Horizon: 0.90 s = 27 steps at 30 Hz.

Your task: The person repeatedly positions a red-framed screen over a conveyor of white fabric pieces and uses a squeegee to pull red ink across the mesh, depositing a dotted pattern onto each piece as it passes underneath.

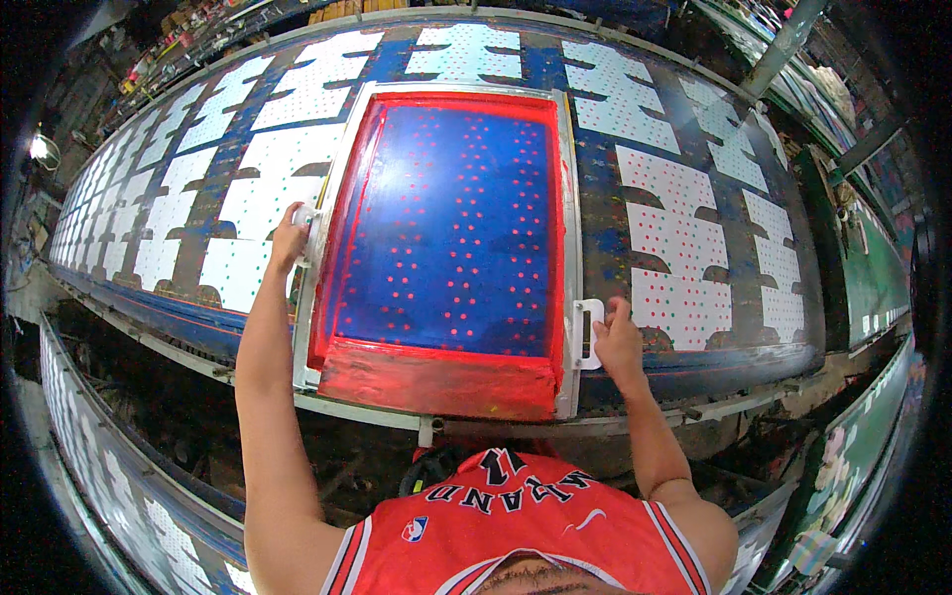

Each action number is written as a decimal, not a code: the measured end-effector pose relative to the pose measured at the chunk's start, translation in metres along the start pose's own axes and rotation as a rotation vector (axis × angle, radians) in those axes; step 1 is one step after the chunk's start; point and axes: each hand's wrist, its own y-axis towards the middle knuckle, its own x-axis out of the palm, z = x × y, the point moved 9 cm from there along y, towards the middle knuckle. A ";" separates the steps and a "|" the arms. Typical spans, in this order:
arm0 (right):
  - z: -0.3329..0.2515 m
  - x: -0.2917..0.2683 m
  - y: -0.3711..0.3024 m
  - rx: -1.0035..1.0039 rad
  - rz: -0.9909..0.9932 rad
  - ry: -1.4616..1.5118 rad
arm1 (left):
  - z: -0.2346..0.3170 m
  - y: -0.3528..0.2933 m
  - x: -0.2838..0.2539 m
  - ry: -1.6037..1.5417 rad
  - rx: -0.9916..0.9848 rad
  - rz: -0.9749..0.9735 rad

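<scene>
Red dots to the right of the screen, mainly green to the left

The framed screen [446, 228] lay between the two hands. The left hand [290, 238] had its fingers curled at the left handle [311, 220]; the right hand [619, 342] was beside the right handle [579, 339], fingers partly bent. How firmly either was closed could not be told.

White pieces [684, 243] beyond the right hand carried red and green dots, while nearer pieces [263, 188] beyond the left hand seemed to show mainly green. By that, the red looked done rightward and left to do leftward.

Between the hands, toward the body, the screen's red-smeared strip [441, 382] reached the near rail [372, 413], leaving little room. A dark strip of table [600, 203] separated the screen from the right-hand pieces; leftward, pieces lay close beside the frame.
</scene>
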 end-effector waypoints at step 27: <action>-0.255 0.111 -0.150 -0.771 -0.403 -0.306 | 0.009 0.001 0.000 -0.006 0.112 -0.059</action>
